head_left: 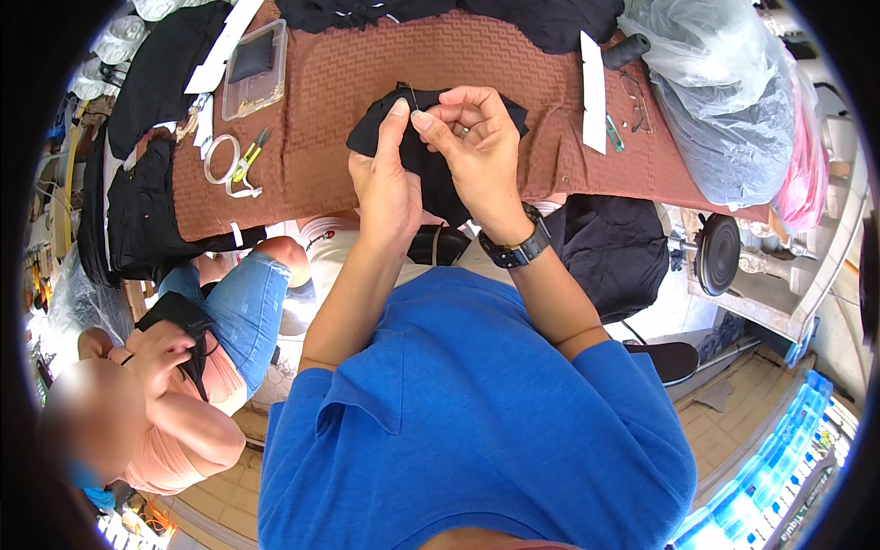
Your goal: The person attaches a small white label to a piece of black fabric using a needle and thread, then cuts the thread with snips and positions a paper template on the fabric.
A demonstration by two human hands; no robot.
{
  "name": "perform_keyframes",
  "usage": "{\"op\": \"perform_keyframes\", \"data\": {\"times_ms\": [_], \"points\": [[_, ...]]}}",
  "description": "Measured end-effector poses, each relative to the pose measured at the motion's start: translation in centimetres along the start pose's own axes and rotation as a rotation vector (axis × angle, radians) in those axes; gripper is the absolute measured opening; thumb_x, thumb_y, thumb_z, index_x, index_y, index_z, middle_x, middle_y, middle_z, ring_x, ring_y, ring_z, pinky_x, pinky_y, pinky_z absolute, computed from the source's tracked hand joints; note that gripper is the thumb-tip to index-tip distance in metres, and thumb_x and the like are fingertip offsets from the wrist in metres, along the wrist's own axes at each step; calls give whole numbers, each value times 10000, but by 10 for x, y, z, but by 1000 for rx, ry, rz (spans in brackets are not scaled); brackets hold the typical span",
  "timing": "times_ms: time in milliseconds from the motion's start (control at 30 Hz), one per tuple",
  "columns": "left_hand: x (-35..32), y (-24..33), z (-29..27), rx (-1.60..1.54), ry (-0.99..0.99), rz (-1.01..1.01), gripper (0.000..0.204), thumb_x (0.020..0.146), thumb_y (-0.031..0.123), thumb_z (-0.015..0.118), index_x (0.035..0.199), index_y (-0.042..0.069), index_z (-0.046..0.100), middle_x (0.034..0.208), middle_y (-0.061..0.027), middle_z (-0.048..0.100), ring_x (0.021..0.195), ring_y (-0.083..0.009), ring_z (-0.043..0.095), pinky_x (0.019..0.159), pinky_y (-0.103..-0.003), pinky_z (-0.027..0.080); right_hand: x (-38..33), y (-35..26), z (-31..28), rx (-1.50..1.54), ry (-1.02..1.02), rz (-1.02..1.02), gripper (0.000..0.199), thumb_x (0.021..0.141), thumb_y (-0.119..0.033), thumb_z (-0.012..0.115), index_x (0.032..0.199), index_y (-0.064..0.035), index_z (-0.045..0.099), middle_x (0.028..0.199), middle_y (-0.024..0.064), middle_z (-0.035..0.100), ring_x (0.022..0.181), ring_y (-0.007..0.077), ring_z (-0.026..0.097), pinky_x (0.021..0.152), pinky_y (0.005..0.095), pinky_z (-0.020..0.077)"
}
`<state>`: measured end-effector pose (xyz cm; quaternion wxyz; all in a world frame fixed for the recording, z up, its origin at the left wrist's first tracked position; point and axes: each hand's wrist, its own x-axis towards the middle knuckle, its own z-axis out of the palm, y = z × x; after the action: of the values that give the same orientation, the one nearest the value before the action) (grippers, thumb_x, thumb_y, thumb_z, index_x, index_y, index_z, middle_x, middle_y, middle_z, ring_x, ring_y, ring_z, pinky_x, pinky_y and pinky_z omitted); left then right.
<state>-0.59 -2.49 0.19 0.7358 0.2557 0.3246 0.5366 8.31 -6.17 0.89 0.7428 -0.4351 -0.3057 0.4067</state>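
Clear plastic box (254, 71) at 11 o'clock on the tabletop (321, 137), rectangular, dark cloth inside. Clear bulging plastic bag (724, 101) at 2 o'clock, dark grey contents; pink bag (805, 174) just right of it. White paper strips: one (593, 92) at 1 o'clock, one (223, 46) at 11. No screens.

Black cloth piece (431, 160), matt and soft, held with a thin bright metal needle (413, 96) in the left hand (385, 179) and right hand (472, 147); table (367, 73) covered in brown woven cloth with a raised zigzag texture, matt. Clear hard plastic box (255, 71), glossy; thin translucent plastic bag (724, 101), crinkled and shiny. Wristwatch (518, 247) with matt black strap; roll of clear glossy tape (221, 158).
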Motion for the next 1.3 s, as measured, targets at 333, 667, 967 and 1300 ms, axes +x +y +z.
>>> {"op": "perform_keyframes", "data": {"times_ms": [333,667,967,1300], "points": [[1,7,-6,-10,-48,-36,176,971,142,703,1105,29,688,1054,-62,714,961,-139,685,861,-291,551,13,-11,-24,-712,-156,-374,140,880,-32,731,1015,-32,694,979,67,634,803,183,607,700,304,492],[0,5,-10,55,-82,13,167,963,94,697,1106,10,705,1059,-59,724,961,-129,678,870,-288,541,17,-13,-31,-329,-235,-10,113,960,-76,689,1026,2,641,929,59,692,866,119,653,786,298,528],[1,8,-13,68,-88,14,140,960,54,688,1084,-6,716,1041,-66,733,951,-129,679,874,-272,533,32,-59,-42,-954,-461,-291,102,926,-46,663,1006,15,648,909,141,656,800,308,647,738,377,504],[3,8,-18,200,-167,31,166,924,32,727,1087,-2,722,1026,-44,723,932,-105,661,861,-256,519,63,-53,-16,-889,-585,-558,69,927,-39,633,960,21,620,922,171,614,858,392,620,740,444,493]]}}
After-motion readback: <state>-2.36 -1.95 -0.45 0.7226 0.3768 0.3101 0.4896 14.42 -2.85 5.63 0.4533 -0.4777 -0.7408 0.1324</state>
